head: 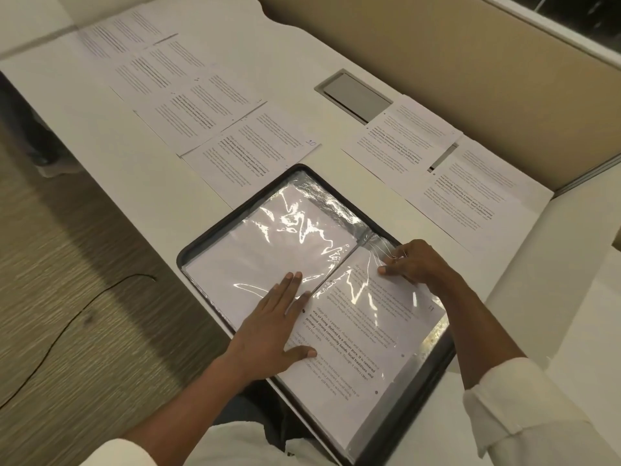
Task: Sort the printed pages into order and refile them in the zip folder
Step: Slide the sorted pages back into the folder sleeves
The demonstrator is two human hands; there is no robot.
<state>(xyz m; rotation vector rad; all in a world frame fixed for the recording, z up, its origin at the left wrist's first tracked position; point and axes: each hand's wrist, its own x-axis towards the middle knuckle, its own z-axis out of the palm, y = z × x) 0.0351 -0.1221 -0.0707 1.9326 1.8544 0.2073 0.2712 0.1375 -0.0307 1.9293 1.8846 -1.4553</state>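
Observation:
A black zip folder (235, 215) lies open on the white desk in front of me, with shiny clear sleeves inside. Its left sleeve (268, 237) shows a blank white sheet. Its right sleeve holds a printed page (363, 338). My left hand (268, 327) rests flat with straight fingers across the fold, thumb on the printed page. My right hand (408, 262) has its fingers curled at the top edge of the right sleeve and pinches the plastic there, which puckers. Loose printed pages (248, 156) lie in a row beyond the folder; one bears a handwritten 10.
Two more printed pages (400, 142) (477, 193) lie at the right near a beige partition (470, 62). A grey cable hatch (356, 94) is set in the desk. The desk edge runs diagonally at left, with carpet and a black cable (67, 327) below.

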